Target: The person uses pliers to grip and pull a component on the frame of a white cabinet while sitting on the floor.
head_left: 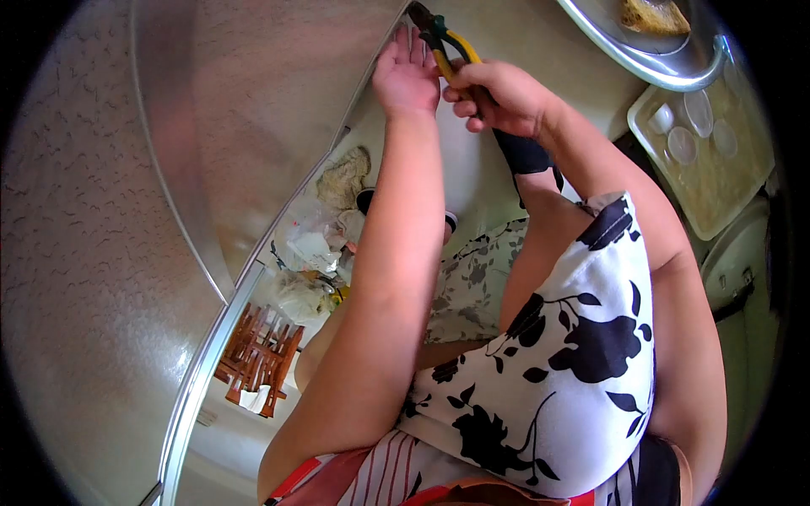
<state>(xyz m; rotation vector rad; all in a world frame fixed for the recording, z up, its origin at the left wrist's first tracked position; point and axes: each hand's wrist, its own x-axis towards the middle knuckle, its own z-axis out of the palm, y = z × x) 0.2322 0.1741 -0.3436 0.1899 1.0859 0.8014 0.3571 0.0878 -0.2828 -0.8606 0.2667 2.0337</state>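
My right hand (499, 94) is closed around the handles of a pair of pliers (460, 46) with yellow and dark green grips. The dark jaws of the pliers point up and left, close to a thin metal trim strip (359, 101); whether they touch it I cannot tell. Just left of the pliers, my left hand (407, 80) lies palm up with its fingers stretched out beside the strip, holding nothing I can see. The strip edges a large textured, glossy panel (93, 211).
At the upper right, a shiny metal basin (650, 63) holds a brown sponge-like piece (656, 17). Below it stands a pale tray (709, 198) with several clear plastic cups. Plastic bags (308, 295) and a brown wooden chair (260, 358) appear at lower left. Black-and-white floral cloth covers my lap.
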